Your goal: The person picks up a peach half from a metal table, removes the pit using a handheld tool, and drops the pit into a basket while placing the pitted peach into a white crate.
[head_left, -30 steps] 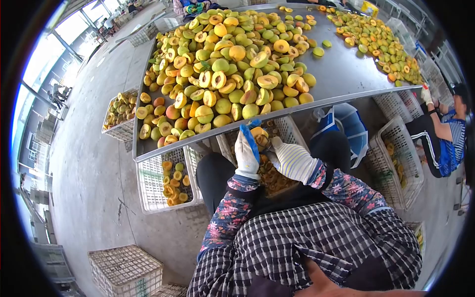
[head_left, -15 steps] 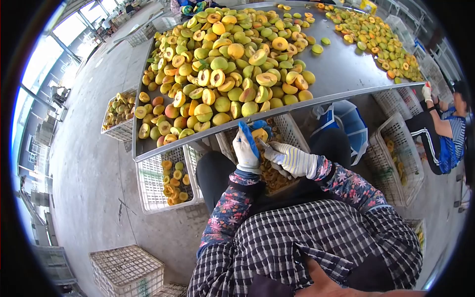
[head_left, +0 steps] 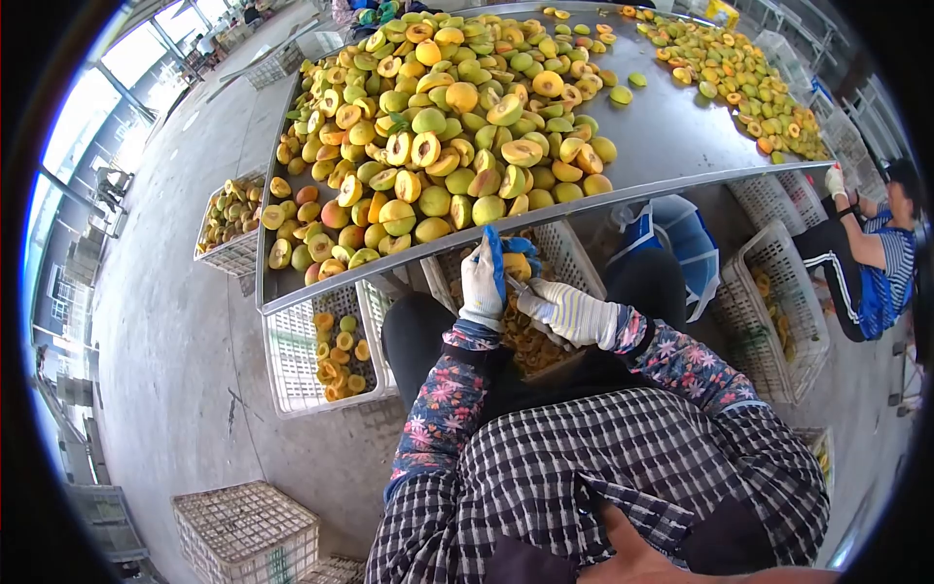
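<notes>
My left hand (head_left: 488, 280), in a white glove with blue fingers, is closed on a peach half (head_left: 517, 266) just below the metal table's front edge. Close beside it on the right, my right hand (head_left: 569, 311), in a striped glove, grips a small tool (head_left: 517, 284) whose tip meets the fruit; the tool's shape is mostly hidden by the fingers. Under both hands is a crate of orange fruit pieces (head_left: 530, 343). A large heap of halved yellow-green peaches (head_left: 443, 127) lies on the table (head_left: 681, 146) beyond my hands.
Crates of cut fruit stand at the left (head_left: 277, 365), farther left (head_left: 233, 255) and right (head_left: 812, 341). A blue-and-white bag (head_left: 693, 243) is by my knee. A co-worker (head_left: 871, 248) sits at the right. Another crate (head_left: 248, 526) stands at the lower left.
My left hand has risen slightly and tilted with the peach half. My right hand stays beside it with the tool. The whole view has shifted slightly.
</notes>
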The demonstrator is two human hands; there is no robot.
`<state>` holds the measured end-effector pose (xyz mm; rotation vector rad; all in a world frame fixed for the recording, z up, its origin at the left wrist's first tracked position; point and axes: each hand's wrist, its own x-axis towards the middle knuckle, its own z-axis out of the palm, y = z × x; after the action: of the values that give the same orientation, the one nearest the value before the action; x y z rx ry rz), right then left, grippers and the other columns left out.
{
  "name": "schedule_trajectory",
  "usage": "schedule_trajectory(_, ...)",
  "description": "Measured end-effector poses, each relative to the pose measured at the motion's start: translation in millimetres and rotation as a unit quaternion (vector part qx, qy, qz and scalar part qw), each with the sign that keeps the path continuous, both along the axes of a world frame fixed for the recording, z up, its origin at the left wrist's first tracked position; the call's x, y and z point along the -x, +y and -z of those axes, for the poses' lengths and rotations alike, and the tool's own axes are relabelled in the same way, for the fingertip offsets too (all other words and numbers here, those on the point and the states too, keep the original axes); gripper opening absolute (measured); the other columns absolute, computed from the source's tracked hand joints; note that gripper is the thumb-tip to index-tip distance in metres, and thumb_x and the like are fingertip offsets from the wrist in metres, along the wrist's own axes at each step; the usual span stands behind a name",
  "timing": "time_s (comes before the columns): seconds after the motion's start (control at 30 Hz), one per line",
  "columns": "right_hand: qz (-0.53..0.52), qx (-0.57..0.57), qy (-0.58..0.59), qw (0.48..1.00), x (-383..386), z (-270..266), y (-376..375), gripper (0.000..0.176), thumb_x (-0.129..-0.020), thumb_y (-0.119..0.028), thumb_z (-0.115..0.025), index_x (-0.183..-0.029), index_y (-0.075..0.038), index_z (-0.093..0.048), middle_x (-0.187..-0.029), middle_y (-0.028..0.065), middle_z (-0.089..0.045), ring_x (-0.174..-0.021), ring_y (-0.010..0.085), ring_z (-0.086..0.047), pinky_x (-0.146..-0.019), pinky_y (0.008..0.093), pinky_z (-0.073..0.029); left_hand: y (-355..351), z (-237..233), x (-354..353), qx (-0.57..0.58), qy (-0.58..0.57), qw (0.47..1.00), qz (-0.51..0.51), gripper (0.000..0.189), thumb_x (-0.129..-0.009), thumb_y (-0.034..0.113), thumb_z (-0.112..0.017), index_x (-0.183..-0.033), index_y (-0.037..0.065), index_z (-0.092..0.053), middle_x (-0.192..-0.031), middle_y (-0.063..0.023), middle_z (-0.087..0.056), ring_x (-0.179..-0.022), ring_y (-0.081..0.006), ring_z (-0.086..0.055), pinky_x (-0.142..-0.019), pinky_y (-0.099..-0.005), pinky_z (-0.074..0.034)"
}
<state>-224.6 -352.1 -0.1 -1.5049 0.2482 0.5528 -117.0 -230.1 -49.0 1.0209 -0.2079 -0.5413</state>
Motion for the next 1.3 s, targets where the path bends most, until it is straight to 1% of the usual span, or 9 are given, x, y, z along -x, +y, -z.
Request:
schedule_trajectory(0.07, -0.007, 0.023, -0.018, 1.000, -1, 11, -2, 0.036, -0.101, -0.048, -0.050, -0.102, -0.012, -0.052, -0.060, -0.0034, -0.045, -0.043, 0.0085, -0.043, -0.039, 0.0239, -0.036, -2, 2, -1, -0.012, 0.023, 1.000, 0.009, 0.061, -0.101, 0.049, -0.047, -0.093, -0.008, -0.067, -0.083, -0.0169, -0.070, -0.065, -0.0242, -0.068, -0.063, -0.0343, -0.057)
schedule_trajectory(0.23, 0.002, -0.229, 0.109, 0.967, -1, 13, -14, 0.036, -0.100, -0.049, -0.051, -0.101, -0.013, -0.054, -0.060, -0.0042, -0.043, -0.043, 0.0076, -0.042, -0.039, 0.0249, -0.034, -3, 6, 5, 0.008, -0.017, 0.999, -0.032, 0.063, -0.101, 0.051, -0.048, -0.093, -0.008, -0.067, -0.081, -0.0157, -0.070, -0.063, -0.0240, -0.067, -0.062, -0.0340, -0.057)
schedule_trajectory(0.37, 0.009, -0.112, 0.048, 0.992, -1, 9, -7, 0.040, -0.099, -0.050, -0.051, -0.097, -0.010, -0.055, -0.059, -0.0040, -0.043, -0.042, 0.0081, -0.042, -0.038, 0.0241, -0.035, 0, 3, 4, -0.038, -0.007, 0.999, -0.020, 0.063, -0.101, 0.054, -0.043, -0.104, -0.007, -0.061, -0.089, -0.0166, -0.068, -0.075, -0.0278, -0.068, -0.071, -0.0385, -0.059)
schedule_trajectory(0.5, -0.050, -0.069, 0.039, 0.996, -9, 4, -22, 0.043, -0.099, -0.053, -0.051, -0.097, -0.010, -0.054, -0.058, -0.0032, -0.045, -0.043, 0.0086, -0.043, -0.038, 0.0244, -0.036, 5, 3, -5, 0.202, 0.172, 0.960, 0.093, 0.065, -0.100, 0.057, -0.041, -0.106, -0.005, -0.061, -0.101, -0.0170, -0.066, -0.096, -0.0356, -0.065, -0.087, -0.0488, -0.054)
schedule_trajectory(0.7, -0.007, 0.132, -0.046, 0.990, -5, 25, -2, 0.043, -0.100, -0.053, -0.047, -0.096, -0.011, -0.057, -0.058, -0.0010, -0.045, -0.044, 0.0112, -0.045, -0.039, 0.0275, -0.035, -1, 20, 1, 0.081, 0.121, 0.989, 0.008, 0.050, -0.103, 0.042, -0.048, -0.103, -0.006, -0.061, -0.095, -0.0173, -0.067, -0.085, -0.0318, -0.069, -0.079, -0.0438, -0.059)
schedule_trajectory(0.83, 0.005, -0.238, 0.112, 0.965, 4, 14, -12, 0.040, -0.100, -0.052, -0.049, -0.098, -0.012, -0.057, -0.058, -0.0053, -0.039, -0.041, 0.0077, -0.036, -0.037, 0.0245, -0.027, 2, 10, 5, 0.051, 0.058, 0.997, 0.019, 0.049, -0.102, 0.040, -0.050, -0.101, -0.007, -0.062, -0.088, -0.0153, -0.068, -0.074, -0.0269, -0.070, -0.070, -0.0384, -0.061)
schedule_trajectory(1.1, 0.022, -0.345, 0.140, 0.928, 5, 17, -15, 0.043, -0.100, -0.052, -0.049, -0.100, -0.010, -0.057, -0.056, -0.0053, -0.038, -0.039, 0.0067, -0.033, -0.036, 0.0232, -0.025, -2, -1, -1, 0.101, 0.082, 0.989, 0.068, 0.046, -0.100, 0.037, -0.056, -0.096, -0.008, -0.065, -0.085, -0.0160, -0.069, -0.071, -0.0265, -0.070, -0.065, -0.0341, -0.059)
schedule_trajectory(1.2, 0.036, -0.321, 0.126, 0.938, 10, 16, -20, 0.042, -0.100, -0.051, -0.050, -0.101, -0.009, -0.058, -0.056, -0.0052, -0.038, -0.037, 0.0063, -0.032, -0.035, 0.0230, -0.025, 2, 0, -9, -0.170, -0.145, 0.974, -0.028, 0.030, -0.098, 0.025, -0.061, -0.099, -0.004, -0.070, -0.087, -0.0069, -0.071, -0.071, -0.0113, -0.063, -0.067, -0.0254, -0.052)
schedule_trajectory(1.3, 0.029, -0.125, 0.056, 0.990, 25, 0, -34, 0.040, -0.100, -0.048, -0.050, -0.104, -0.008, -0.057, -0.057, -0.0023, -0.043, -0.039, 0.0101, -0.039, -0.037, 0.0251, -0.031, 37, 4, -28, -0.228, -0.154, 0.949, -0.156, 0.022, -0.096, 0.016, -0.063, -0.101, -0.004, -0.070, -0.082, -0.0014, -0.069, -0.071, -0.0058, -0.059, -0.062, -0.0208, -0.047)
